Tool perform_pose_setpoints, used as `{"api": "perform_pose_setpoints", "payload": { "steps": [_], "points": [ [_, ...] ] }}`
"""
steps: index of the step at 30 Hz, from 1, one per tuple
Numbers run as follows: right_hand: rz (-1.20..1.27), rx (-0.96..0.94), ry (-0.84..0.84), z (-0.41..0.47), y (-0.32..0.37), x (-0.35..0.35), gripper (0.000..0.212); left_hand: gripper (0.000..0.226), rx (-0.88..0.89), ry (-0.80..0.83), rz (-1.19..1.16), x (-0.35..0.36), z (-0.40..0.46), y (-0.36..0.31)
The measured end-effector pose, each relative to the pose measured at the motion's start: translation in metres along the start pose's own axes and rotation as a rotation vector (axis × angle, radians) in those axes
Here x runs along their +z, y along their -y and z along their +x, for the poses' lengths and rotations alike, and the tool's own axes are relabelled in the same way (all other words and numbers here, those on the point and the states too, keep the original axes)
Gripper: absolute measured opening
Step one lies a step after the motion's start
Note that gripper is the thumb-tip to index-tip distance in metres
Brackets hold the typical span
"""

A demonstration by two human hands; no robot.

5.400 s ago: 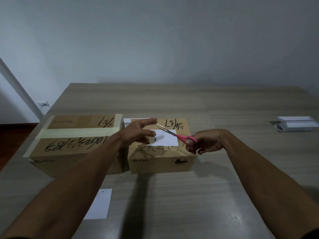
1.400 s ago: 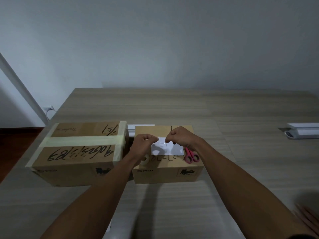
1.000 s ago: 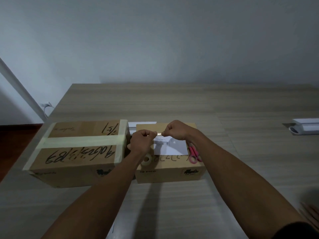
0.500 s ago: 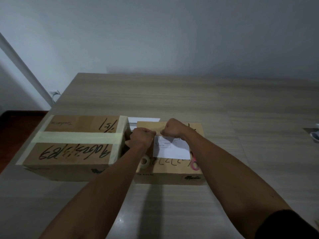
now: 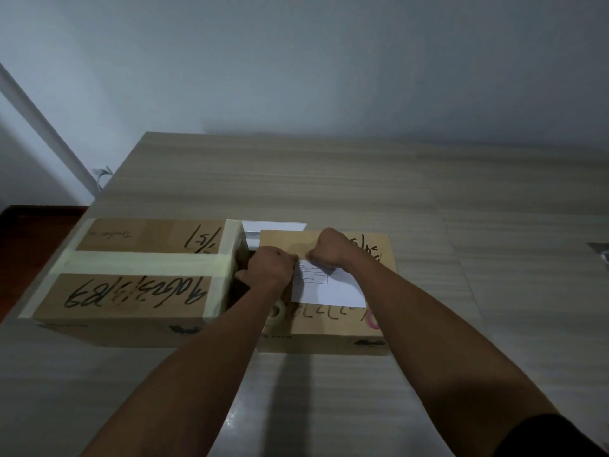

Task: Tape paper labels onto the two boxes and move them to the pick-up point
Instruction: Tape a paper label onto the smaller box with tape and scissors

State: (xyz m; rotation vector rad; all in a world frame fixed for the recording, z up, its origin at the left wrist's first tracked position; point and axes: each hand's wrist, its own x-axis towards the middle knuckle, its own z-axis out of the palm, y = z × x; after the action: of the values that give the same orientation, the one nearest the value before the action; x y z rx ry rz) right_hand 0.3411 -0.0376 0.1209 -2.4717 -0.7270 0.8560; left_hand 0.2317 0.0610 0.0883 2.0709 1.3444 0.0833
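Two cardboard boxes stand side by side on the wooden table [image 5: 329, 179]. The large box [image 5: 131, 278] on the left carries pale tape and black writing. On the small box [image 5: 333, 324] to its right lies a white paper label [image 5: 329, 290]. My left hand [image 5: 268, 267] and my right hand [image 5: 329, 247] are curled into fists at the label's far edge, knuckles nearly touching, apparently pinching a short strip of tape that I cannot see clearly. A tape roll [image 5: 275, 313] rests on the small box beneath my left forearm. Pink scissors [image 5: 372, 319] peek out beside my right forearm.
A white sheet [image 5: 273, 226] lies on the table just behind the boxes. A dark floor [image 5: 29, 232] shows past the table's left edge. A slanted white pole [image 5: 43, 133] leans against the wall at the left. Bare tabletop stretches behind and to the right.
The scissors left my right hand and now lie on the small box. Both hands came together at the label's far edge. The view has tilted down and closer.
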Motion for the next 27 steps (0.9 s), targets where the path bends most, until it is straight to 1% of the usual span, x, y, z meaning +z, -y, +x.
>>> {"api": "perform_pose_setpoints", "payload": {
  "steps": [3, 13, 17, 21, 24, 27],
  "points": [
    [-0.035, 0.006, -0.006, 0.003, -0.001, 0.003, 0.040, 0.030, 0.021, -0.029, 0.068, 0.002, 0.000, 0.000],
    [-0.106, 0.007, -0.077, 0.006, -0.001, 0.012, 0.041, 0.033, 0.066, -0.058, 0.154, 0.004, 0.000, -0.002],
    [-0.059, 0.035, -0.091, 0.008, -0.005, 0.007, 0.041, 0.044, 0.057, -0.052, 0.194, 0.000, 0.004, -0.001],
    [0.014, 0.067, -0.072, 0.011, -0.008, 0.006, 0.039, 0.043, 0.062, -0.008, 0.130, -0.003, 0.012, 0.001],
    [0.115, 0.089, -0.090, 0.013, -0.011, 0.008, 0.037, 0.045, 0.064, 0.024, 0.137, -0.007, 0.014, -0.002],
    [0.068, 0.109, -0.094, 0.014, -0.009, 0.009, 0.041, 0.050, 0.068, 0.041, 0.134, -0.010, 0.018, -0.002]
  ]
}}
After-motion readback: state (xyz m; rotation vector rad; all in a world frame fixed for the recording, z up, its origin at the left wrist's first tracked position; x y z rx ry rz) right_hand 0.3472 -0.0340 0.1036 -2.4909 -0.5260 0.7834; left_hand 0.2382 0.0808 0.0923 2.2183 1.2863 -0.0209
